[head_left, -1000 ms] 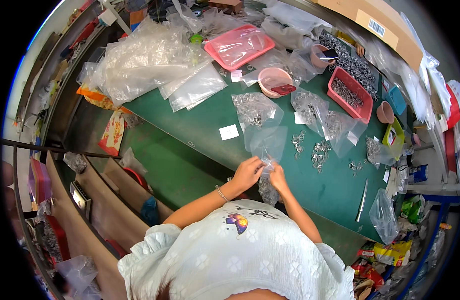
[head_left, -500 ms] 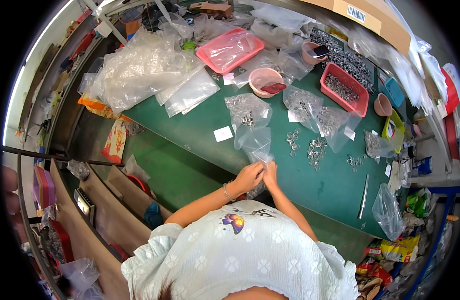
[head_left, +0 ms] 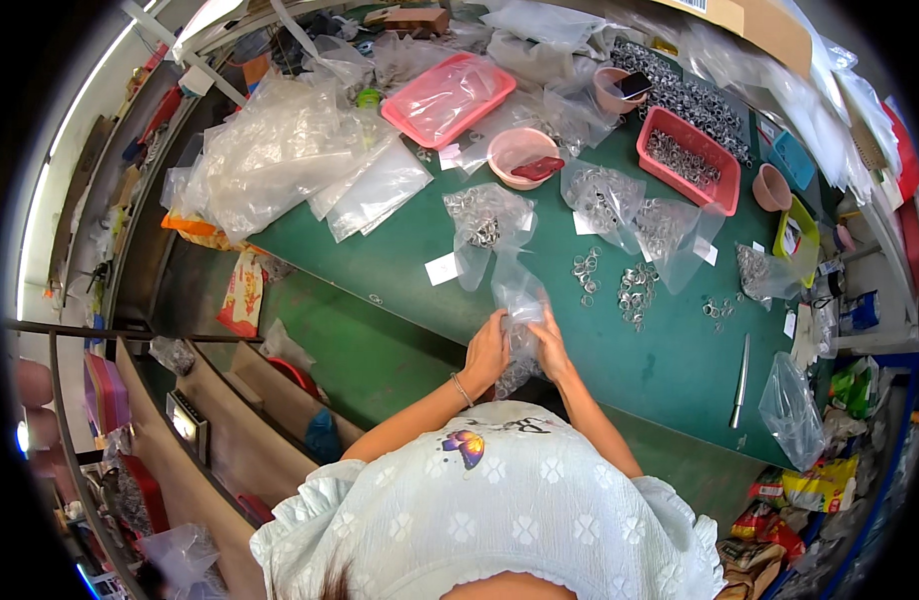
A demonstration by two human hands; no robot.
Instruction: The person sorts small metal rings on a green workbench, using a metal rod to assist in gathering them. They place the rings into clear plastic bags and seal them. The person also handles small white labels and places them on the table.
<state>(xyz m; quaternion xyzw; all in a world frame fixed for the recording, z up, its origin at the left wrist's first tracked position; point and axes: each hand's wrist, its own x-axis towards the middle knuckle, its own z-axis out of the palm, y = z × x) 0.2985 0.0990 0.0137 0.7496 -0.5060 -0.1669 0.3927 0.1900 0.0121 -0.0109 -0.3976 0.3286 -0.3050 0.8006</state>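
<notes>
Near the front edge of the green table, a clear plastic bag (head_left: 519, 291) is held between my two hands. My left hand (head_left: 488, 350) grips its left side with bent fingers, and my right hand (head_left: 551, 347) holds the right side. The bag's lower part hangs between my wrists, and its contents are hard to make out. Just beyond it lies another clear bag with metal rings (head_left: 483, 232), beside a white paper slip (head_left: 442, 269). To the right, loose rings lie in piles (head_left: 637, 293), with further bags of rings (head_left: 602, 200) behind them.
A tapered metal rod (head_left: 742, 380) and a clear bag (head_left: 792, 410) lie at the right. Farther back stand a pink tray of rings (head_left: 718, 192), a pink bowl (head_left: 502, 152) with a red phone, and a plastic-lined pink tray (head_left: 405, 118). Plastic bags (head_left: 270, 160) heap at the left.
My hands have moved apart, from close together at the bag's neck to either side of it. The view has shifted slightly.
</notes>
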